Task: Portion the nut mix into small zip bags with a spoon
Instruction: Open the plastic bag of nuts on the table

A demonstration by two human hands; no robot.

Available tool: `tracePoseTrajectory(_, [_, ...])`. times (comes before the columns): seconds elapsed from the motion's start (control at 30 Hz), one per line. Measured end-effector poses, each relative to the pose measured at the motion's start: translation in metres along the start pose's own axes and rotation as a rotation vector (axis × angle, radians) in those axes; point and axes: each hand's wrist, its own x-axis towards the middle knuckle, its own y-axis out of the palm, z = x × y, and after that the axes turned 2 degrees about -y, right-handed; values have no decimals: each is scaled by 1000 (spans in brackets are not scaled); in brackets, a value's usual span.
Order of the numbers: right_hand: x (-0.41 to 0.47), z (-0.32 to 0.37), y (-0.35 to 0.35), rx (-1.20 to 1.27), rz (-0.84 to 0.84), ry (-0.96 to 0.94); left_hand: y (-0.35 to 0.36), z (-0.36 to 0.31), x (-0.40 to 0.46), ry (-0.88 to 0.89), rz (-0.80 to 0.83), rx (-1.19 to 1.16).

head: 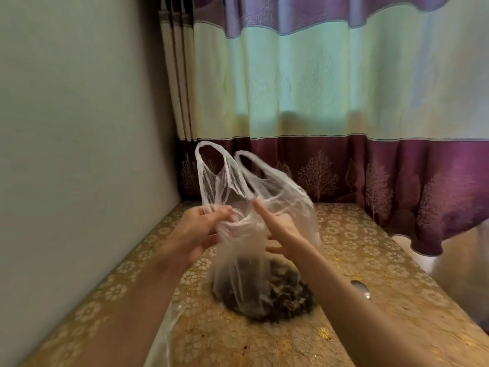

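Note:
A thin clear plastic carrier bag (238,197) stands on the table with a dark heap of nut mix (277,295) in its bottom. Its two handle loops stick up. My left hand (201,229) pinches the bag's left rim and handle. My right hand (280,229) grips the right side of the bag's mouth, its forefinger stretched out toward the rim. A metal spoon (361,287) lies on the table, partly hidden behind my right forearm. Clear plastic, perhaps small zip bags (169,329), lies by my left forearm.
The table wears a gold flower-patterned cloth (370,234). A grey wall (79,128) runs along the left edge. A purple and pale green curtain (344,102) hangs behind the table and drapes over its far right corner.

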Motion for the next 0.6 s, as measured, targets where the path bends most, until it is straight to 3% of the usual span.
tracePoseTrajectory(0.07, [0,0,9,152,40,61,1,6,-9,-36,34,-91])
tracePoseTrajectory(0.17, [0,-2,12,205,-95,75,-9,12,-17,-86,-3,-276])
tracePoseTrajectory(0.5, [-33,-17,-82,1158,-65,232,-50,37,-34,-249,-143,-876])
tracePoseTrajectory(0.6, [-50,-32,-96,1196,-89,282,-52,44,-41,-233,-125,-962])
